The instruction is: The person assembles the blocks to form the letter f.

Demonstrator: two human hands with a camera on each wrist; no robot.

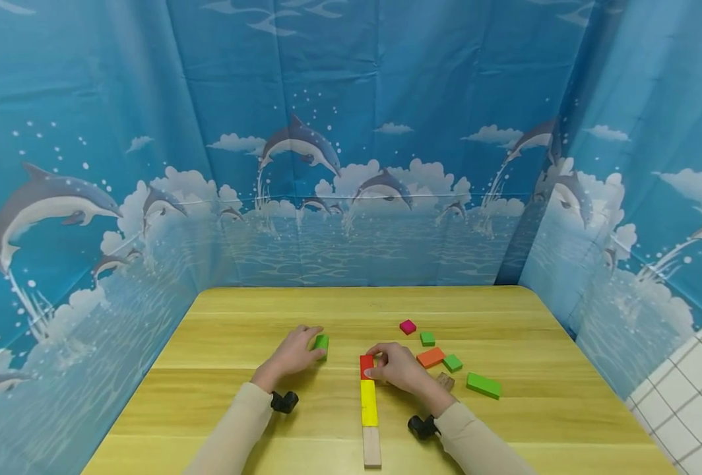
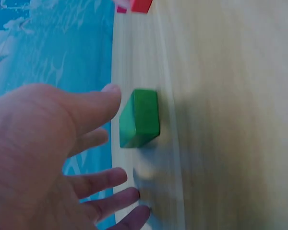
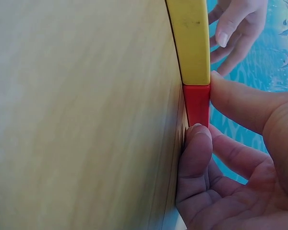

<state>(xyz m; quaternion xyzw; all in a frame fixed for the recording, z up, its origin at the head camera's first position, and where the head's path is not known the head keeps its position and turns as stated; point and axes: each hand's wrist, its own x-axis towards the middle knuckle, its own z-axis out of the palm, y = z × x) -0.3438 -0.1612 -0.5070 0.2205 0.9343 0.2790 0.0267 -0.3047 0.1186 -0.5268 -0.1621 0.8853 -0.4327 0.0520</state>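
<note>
My right hand [image 1: 403,367] holds a red block [image 1: 366,364] at the far end of a row. In the right wrist view the thumb lies near the seam and a curled finger at the red block's other end. The red block meets a yellow block [image 3: 189,43], and a plain wooden block [image 1: 371,447] continues the row toward me. To the left, my left hand [image 1: 291,353] is spread beside a green block [image 2: 146,112]. The left wrist view shows its thumb close to that block, with the other fingers extended and apart from it.
Right of my right hand lie an orange block [image 1: 431,357], two small green blocks [image 1: 427,339], a longer green block [image 1: 484,386] and a brown piece [image 1: 445,380]. A pink block [image 1: 408,327] lies farther back. A dolphin-print curtain [image 1: 351,251] borders the wooden table [image 1: 238,316].
</note>
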